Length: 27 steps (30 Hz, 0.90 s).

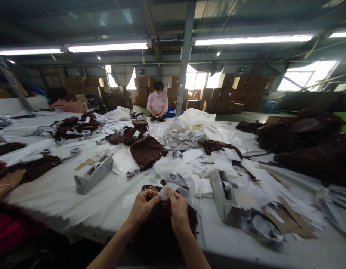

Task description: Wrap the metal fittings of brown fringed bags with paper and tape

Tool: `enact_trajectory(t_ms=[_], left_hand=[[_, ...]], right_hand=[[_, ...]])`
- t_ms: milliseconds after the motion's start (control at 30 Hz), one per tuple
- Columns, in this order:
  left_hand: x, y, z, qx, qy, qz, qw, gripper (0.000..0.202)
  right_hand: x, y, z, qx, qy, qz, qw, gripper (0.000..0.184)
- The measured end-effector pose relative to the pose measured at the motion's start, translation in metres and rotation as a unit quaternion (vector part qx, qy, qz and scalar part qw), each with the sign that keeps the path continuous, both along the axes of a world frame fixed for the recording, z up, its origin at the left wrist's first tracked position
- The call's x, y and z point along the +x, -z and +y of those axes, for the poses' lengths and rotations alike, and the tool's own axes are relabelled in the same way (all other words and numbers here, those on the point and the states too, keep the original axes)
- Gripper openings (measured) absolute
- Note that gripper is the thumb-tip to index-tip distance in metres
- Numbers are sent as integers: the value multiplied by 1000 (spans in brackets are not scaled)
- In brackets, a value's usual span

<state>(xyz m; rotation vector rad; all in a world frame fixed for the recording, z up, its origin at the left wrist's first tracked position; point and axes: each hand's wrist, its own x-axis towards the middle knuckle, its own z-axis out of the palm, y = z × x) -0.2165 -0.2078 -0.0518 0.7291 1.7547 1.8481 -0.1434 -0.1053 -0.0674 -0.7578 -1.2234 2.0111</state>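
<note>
1. The left hand (pixel 143 206) is at the near edge of the white table (pixel 63 194); its fingers are closed about a metal ring (pixel 151 190) at the top of a brown fringed bag (pixel 161 228); the ring shows just above the fingertips.
2. The right hand (pixel 177 209) is just beside the left, the two almost touching; its thumb and fingers pinch a slip of white paper (pixel 173 189), which it holds up against the ring's side.
3. The bag lies at the near middle of the table, under both hands and partly over the edge; its lower part is dark and hard to make out.
4. A grey tape dispenser (pixel 93 173) stands on the table to the left of the hands, well apart; a second dispenser (pixel 225 194) stands near on the right; a tape roll (pixel 173 177) lies just beyond the bag.
5. Farther off lie a brown pouch (pixel 147 151), loose white sheets (pixel 195 157) and a heap of clear plastic bags (pixel 181 134).
6. At the left edge a co-worker's hand (pixel 10 179) rests flat beside another fringed piece (pixel 33 168).
7. On the right a pile of dark brown bags (pixel 307 142) covers the table.
8. At the far end a person in a pink top (pixel 157 102) stands at the table, with stacked cardboard boxes (pixel 145 87) behind and a grey pillar (pixel 185 56) alongside.
</note>
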Motion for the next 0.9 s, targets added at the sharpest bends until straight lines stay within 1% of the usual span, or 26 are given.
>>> enact_trajectory(t_ms=[100,200,300,400,500,633,833,900], left_hand=[[-3,5,-1,6,14,-50,999,37],[-5,10,-1,-8,22,-82,996,42],[-5,13,1,-12,13,-89,996,43],[-3,14,4,-3,-3,-77,997,39],[0,12,6,-16,-5,-76,997,35],[2,9,7,-34,9,-103,994,38],[0,13,10,-3,-19,-145,989,46],[0,13,10,1,-11,-130,991,44]], right_hand=[[0,1,0,-15,-3,0,1000,38],[0,-1,1,-52,-8,8,999,36],[1,-3,1,-97,-9,26,995,33],[2,-4,0,-109,-14,41,993,33],[3,-4,-1,-103,-18,52,993,36],[3,-3,-5,-74,-23,68,995,39],[4,2,-8,-16,-47,56,997,41],[5,6,-5,5,-48,40,998,42]])
